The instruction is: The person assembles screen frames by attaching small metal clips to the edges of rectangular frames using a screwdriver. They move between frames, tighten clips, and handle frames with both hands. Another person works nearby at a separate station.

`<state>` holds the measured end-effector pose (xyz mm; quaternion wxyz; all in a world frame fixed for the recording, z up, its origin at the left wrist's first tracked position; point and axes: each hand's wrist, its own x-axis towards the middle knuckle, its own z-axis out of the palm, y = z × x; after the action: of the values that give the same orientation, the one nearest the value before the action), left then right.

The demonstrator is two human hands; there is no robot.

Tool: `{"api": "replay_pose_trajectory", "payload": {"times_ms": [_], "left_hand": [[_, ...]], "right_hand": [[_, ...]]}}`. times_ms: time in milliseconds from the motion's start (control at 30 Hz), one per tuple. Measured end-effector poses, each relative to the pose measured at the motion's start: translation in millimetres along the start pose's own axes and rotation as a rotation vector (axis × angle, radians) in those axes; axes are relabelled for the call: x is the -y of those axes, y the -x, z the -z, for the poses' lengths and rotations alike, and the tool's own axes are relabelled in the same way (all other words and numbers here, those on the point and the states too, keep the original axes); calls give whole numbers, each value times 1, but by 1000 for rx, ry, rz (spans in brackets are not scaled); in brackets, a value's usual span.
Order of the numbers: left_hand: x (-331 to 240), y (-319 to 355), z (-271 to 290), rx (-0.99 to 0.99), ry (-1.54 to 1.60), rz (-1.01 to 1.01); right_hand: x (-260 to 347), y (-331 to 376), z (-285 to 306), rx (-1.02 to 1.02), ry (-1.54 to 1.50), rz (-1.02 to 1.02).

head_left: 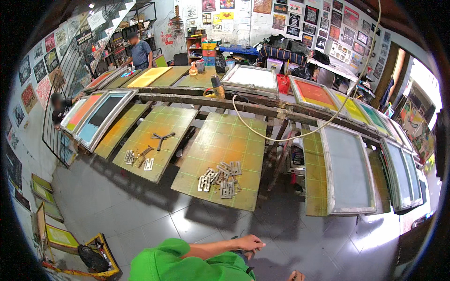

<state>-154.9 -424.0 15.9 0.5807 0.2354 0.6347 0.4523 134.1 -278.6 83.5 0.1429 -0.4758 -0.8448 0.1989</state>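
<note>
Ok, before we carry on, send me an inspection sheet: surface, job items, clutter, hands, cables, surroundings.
Surface: middle board and left board, yellowish with green grid lines.
Job items: heap of flat metal pieces on the middle board; fewer pieces and a black Y-shaped part on the left one.
Clutter: yellow-and-black tool on the rail; black bag behind it.
Hands: left hand over the tiled floor, fingers curled, grip unclear; right hand not clearly distinguishable.
Cables: pale cable looping down from above, across the rail.
Surroundings: two other people toward the far left; posters on the walls.
</note>
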Motion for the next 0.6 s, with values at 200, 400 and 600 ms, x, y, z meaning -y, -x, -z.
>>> {"api": "replay_pose_trajectory", "payload": {"times_ms": [200,400,600], "left_hand": [[-76,-75,-47,89,-28,-2],[-79,-152,-54,-24,-17,-100],[-124,-105,-38,-241,49,-41]], "right_hand": [[-44,-97,43,1,57,35],[-105,-173,51,-63,-8,209],[-103,-217,33,1,107,301]]}}
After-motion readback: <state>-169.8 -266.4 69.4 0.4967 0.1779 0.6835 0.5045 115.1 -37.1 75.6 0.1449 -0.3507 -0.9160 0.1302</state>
